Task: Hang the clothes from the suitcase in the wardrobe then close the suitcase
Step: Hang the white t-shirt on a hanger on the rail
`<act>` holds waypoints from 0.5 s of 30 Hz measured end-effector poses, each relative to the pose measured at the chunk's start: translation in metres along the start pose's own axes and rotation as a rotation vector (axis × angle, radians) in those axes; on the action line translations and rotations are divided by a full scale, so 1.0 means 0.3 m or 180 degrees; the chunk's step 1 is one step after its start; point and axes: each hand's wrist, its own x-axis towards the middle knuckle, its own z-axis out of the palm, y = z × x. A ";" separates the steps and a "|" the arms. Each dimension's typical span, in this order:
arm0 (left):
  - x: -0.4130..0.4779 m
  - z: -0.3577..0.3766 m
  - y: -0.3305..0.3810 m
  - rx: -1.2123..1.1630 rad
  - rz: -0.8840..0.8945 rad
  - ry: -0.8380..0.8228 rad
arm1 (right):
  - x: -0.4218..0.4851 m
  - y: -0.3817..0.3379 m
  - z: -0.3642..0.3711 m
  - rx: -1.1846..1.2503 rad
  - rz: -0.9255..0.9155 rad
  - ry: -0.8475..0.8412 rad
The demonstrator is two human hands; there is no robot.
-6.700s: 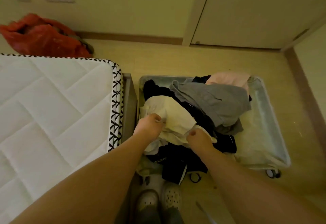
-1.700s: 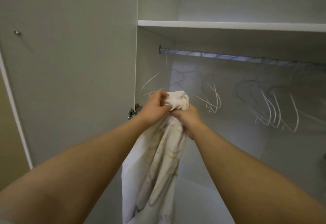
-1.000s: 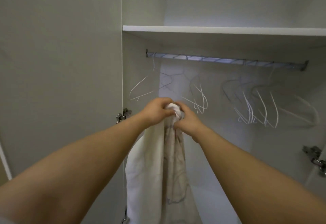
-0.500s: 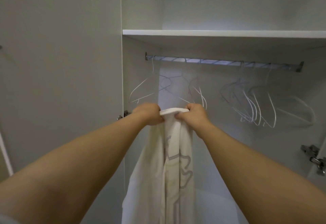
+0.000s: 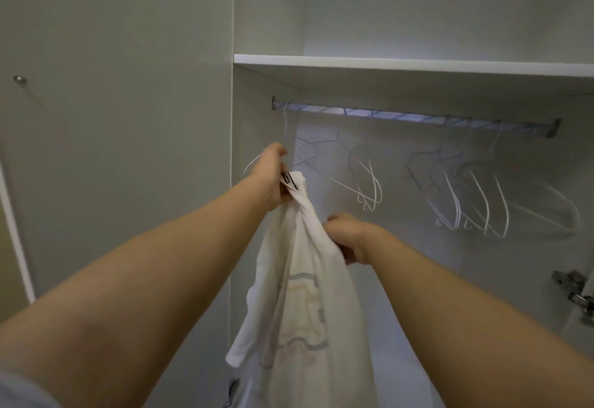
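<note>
Both bare forearms stretched forward and up, left hand (image 5: 272, 180) higher and farther, pinching white shirt (image 5: 305, 298) at collar, right hand (image 5: 347, 237) lower right, fingers curled into the fabric

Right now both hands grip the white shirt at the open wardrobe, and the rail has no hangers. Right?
Wrong on the rail: in the head view it carries several empty white hangers. The left hand and right hand do grip the white shirt at the open wardrobe.
</note>
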 end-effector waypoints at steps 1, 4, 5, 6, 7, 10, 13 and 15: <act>-0.004 0.010 0.005 0.0069 0.0104 0.0058 | -0.006 0.009 0.008 -0.0245 0.0128 -0.0134; -0.012 0.030 0.012 0.0629 0.0469 0.0110 | -0.004 0.030 0.029 -0.0876 0.0433 -0.0450; -0.003 0.031 0.014 0.0852 0.0609 0.0047 | -0.001 0.038 0.033 -0.1043 0.0541 -0.0490; 0.007 0.028 0.019 0.1122 0.0781 -0.0056 | -0.004 0.042 0.039 -0.1150 0.0670 -0.0543; 0.016 0.021 0.027 0.1507 0.0978 -0.0171 | -0.012 0.042 0.043 -0.1169 0.0789 -0.0602; 0.014 -0.004 0.050 0.3074 0.1564 -0.0482 | -0.008 0.036 0.036 -0.0579 0.0705 -0.0401; 0.009 -0.020 0.040 0.4307 0.1926 -0.0877 | 0.010 0.011 0.021 -0.0083 0.0039 -0.0034; 0.007 -0.020 0.021 0.4546 0.1982 -0.1220 | 0.013 -0.016 0.023 0.0061 -0.0394 -0.0043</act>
